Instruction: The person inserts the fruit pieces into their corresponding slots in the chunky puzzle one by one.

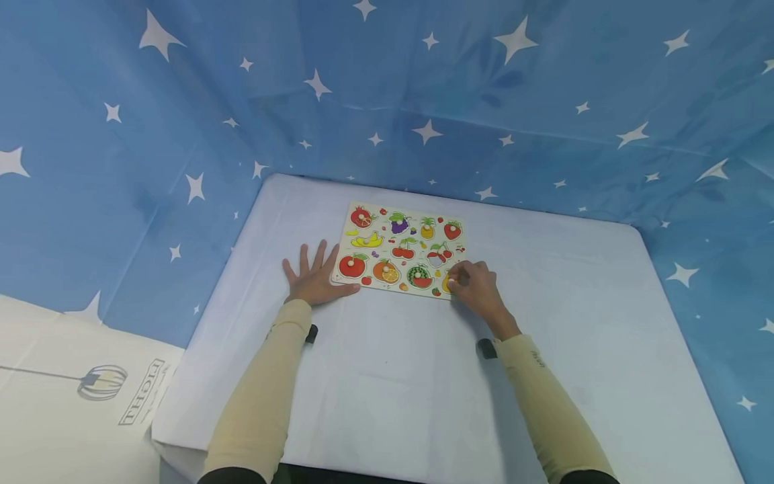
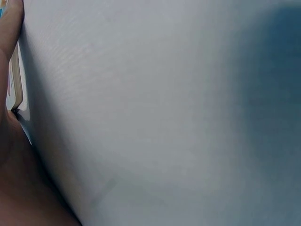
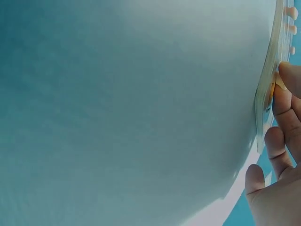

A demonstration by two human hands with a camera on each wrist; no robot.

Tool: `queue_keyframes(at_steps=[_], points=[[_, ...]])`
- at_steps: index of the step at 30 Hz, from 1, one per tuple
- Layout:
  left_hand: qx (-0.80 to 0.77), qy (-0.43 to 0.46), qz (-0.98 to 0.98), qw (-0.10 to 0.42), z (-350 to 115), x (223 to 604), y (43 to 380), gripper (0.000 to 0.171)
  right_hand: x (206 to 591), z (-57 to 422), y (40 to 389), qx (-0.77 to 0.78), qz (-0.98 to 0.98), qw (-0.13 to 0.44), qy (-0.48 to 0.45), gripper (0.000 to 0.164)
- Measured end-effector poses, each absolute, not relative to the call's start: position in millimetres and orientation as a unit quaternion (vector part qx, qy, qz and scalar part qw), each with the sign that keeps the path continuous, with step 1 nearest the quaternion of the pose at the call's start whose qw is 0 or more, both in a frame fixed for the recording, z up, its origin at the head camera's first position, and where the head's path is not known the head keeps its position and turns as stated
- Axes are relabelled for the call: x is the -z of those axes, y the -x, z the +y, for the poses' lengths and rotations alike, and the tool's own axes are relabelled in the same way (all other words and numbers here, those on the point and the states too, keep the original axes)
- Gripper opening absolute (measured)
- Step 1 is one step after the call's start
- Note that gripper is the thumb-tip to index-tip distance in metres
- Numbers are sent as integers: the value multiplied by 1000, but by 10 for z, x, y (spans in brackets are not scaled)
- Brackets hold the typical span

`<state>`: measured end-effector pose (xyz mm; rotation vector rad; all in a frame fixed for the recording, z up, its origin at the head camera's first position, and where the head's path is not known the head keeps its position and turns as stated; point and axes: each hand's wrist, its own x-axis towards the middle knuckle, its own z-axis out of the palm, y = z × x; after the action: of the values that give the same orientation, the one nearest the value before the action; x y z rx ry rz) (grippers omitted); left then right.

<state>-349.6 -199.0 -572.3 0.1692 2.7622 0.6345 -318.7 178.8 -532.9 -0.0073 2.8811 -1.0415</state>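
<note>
A fruit puzzle board (image 1: 411, 211) lies flat on the white-covered table, with knobbed pieces such as an apple (image 1: 347, 270), bananas (image 1: 363, 242) and a watermelon (image 1: 418, 281). My left hand (image 1: 314, 284) lies at the board's left side, fingers spread, its thumb along the near-left corner. Over the near-right corner, my right hand (image 1: 478, 288) pinches the small knob of a yellow-orange puzzle piece (image 1: 446, 282) between thumb and fingers. From the side, the right wrist view shows that piece (image 3: 271, 92) at the board's surface; the fingers hide most of its picture.
The white tablecloth (image 1: 387, 390) spreads around the board. Blue curtains with white stars (image 1: 387, 101) hang behind and beside the table. A cream cloth with a printed lamp (image 1: 72, 417) lies at the left. Dark wrist devices (image 1: 486, 348) sit under both forearms.
</note>
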Motion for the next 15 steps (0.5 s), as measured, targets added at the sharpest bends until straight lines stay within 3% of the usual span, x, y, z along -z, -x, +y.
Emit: queue_keyframes(at_steps=[8,15], points=[[-224,-65,963,131,-2079,5826,3527,122,5392,1712,3179,349,936,37,14,23],[-218,-67,966,118,-2153,5887,3415,113,5372,1841,3154,307,951,9,31,54]])
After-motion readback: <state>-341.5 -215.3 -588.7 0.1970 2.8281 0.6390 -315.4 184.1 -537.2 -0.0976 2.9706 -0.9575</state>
